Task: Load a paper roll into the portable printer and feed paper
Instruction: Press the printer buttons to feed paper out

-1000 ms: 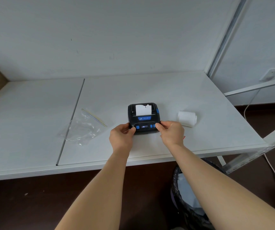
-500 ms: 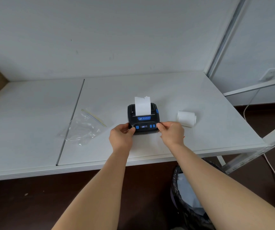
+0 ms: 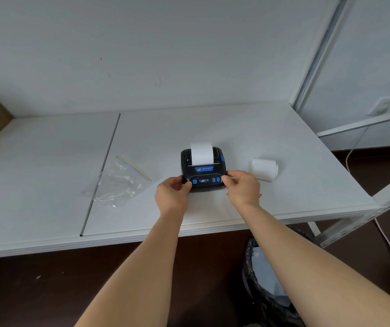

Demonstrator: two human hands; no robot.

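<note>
Your left hand (image 3: 171,193) and right hand (image 3: 242,188) pinch the near corners of the portable printer (image 3: 203,169) mid-table, its paper strip (image 3: 201,153) curling out thin and tearable, best taken lightly by its free edge.

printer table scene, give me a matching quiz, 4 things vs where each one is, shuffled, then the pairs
Things:
1. paper strip
2. spare paper roll
3. clear zip bag
4. trash bin

Places:
A. under the table's front edge
B. flat on the table, left of the printer
C. coming out of the printer's top
D. lying on the table, right of the printer

Pairs: 1-C, 2-D, 3-B, 4-A
</note>
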